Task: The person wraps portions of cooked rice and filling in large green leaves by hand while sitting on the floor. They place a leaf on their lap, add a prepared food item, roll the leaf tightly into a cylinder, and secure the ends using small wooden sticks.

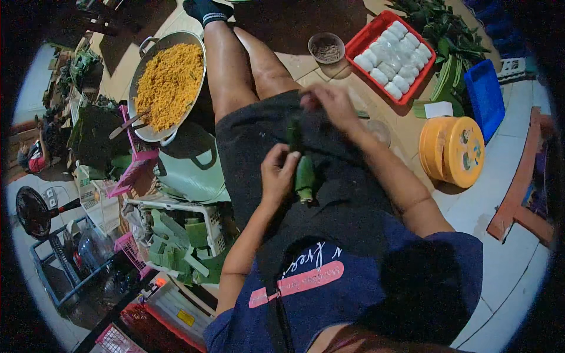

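Note:
A long green banana-leaf roll [304,176] lies over my lap, its near end folded or pinched. My left hand [279,167] grips the roll around its middle between thumb and fingers. Raised near the roll's far end is my right hand [324,103], blurred, with its fingers bent; whether it holds anything cannot be made out. Beyond it, a clear round tub [326,47] holds small thin brown sticks. A red tray [419,84] carries rows of white wrapped pieces. At the left, a large metal pan [132,95] contains an orange-yellow crumbly food [167,84] and a wooden-handled utensil [128,125].
Stacked orange round containers [463,152] and a blue tray [485,99] stand at the right, near leaves [448,31]. On the left are a green basin [190,176], a white basket [212,229] of cut leaf pieces [170,242], and a black fan [33,212]. Another person [37,156] is far left.

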Available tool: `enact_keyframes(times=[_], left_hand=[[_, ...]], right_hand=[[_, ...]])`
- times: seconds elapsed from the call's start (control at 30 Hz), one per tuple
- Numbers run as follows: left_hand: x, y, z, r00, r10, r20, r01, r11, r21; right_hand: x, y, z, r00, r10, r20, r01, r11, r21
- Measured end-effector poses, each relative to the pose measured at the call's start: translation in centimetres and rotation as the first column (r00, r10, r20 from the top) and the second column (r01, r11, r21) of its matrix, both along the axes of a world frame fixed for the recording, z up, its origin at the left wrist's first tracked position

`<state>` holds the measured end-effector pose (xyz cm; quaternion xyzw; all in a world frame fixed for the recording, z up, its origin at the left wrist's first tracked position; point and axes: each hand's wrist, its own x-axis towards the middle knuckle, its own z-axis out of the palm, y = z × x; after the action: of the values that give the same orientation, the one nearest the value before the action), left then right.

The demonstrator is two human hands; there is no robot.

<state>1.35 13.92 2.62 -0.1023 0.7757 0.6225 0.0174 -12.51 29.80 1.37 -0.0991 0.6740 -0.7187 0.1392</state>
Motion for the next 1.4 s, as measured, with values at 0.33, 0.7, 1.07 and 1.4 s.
enact_keyframes(times=[0.33,0.7,1.07,1.4], left_hand=[[-6.3,-4.7,0.2,0.935,0.115,0.337,-0.349,0.484,0.803],[-6.2,-4.5,0.1,0.938,0.211,0.275,-0.344,0.654,0.674],[2.2,-1.0,-0.5,0.984,0.173,-0.045,-0.178,0.943,-0.281],[3.9,-0.9,1.1,0.973,0.222,-0.068,-0.230,0.963,-0.140]], right_hand=[[-21.6,6.5,-13.6,0.706,0.533,-0.467,0.498,0.096,0.862],[-20.4,5.0,-10.4,0.819,0.292,-0.494,0.319,0.483,0.815],[0.1,3.1,0.6,0.956,0.273,0.103,-0.288,0.942,0.175],[10.1,-0.5,2.9,0.956,0.290,-0.032,-0.257,0.889,0.379]])
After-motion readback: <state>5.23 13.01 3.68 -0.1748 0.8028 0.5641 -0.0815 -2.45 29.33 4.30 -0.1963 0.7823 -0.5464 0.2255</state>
